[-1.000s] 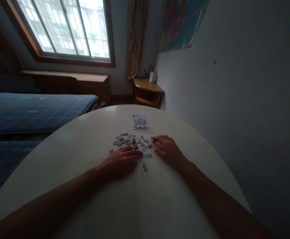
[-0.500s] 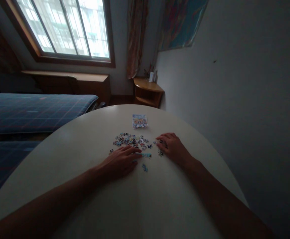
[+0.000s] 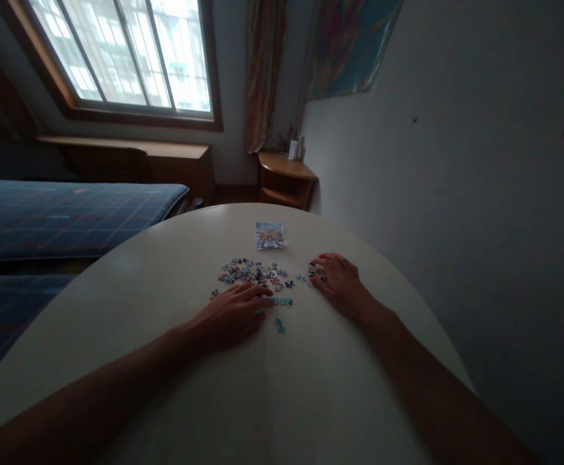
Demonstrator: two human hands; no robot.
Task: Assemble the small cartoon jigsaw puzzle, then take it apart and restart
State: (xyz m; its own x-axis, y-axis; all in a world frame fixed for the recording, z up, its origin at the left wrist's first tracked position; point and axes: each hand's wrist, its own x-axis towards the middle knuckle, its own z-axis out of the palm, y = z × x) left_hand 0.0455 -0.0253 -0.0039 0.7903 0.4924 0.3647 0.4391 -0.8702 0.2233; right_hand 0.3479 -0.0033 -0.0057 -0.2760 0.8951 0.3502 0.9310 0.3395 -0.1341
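Small loose puzzle pieces lie in a heap on a round white table. My left hand lies flat on the table, fingers stretched toward a short joined strip of light blue pieces. One blue piece lies alone just right of that hand. My right hand rests palm down to the right of the heap, its curled fingers on a few pieces. A small picture card sits beyond the heap.
A grey wall stands close along the table's right side. A bed with a blue plaid cover is at the left. A wooden corner shelf and a window are at the back.
My right hand has slid to the right and slightly away, dragging a few pieces out of the heap. My left hand has stayed almost where it was.
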